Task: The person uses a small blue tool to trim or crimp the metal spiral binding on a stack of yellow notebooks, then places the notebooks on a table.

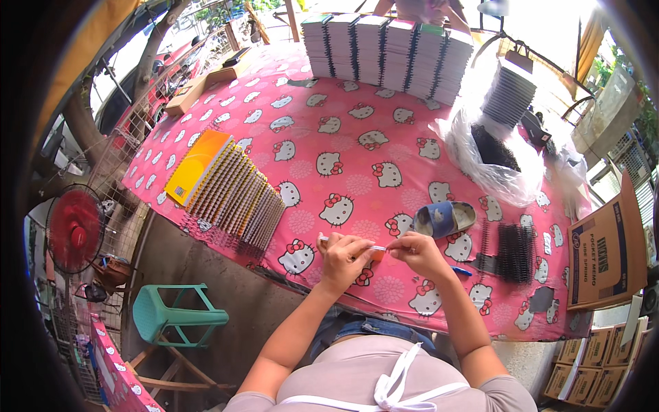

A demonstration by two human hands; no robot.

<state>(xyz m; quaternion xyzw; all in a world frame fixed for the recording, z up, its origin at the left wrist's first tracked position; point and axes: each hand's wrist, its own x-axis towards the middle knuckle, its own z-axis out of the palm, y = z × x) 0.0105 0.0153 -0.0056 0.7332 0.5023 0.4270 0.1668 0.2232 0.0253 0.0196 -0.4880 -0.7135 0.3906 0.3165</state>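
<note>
A thin white-edged pad [377,248], with some orange showing below it, is held nearly edge-on over the near side of the table. My left hand [341,259] is closed around its left part, thumb on the near side. At its right end, the fingertips of my right hand [417,254] are pinched together; what they grip is too small to make out. Just beyond my right hand lies a blue slipper [436,220]. A blue pen [461,271] rests beside my right wrist, and a bunch of black binding coils [516,254] lies farther right.
A spiral notebook stack with a yellow cover [199,165] leans at left. Tall notebook stacks [371,51] line the far edge, where another person [419,8] is partly visible. A plastic bag [463,158] holds black coils. A cardboard box [604,254], green stool [171,316] and red fan [77,226] surround the table.
</note>
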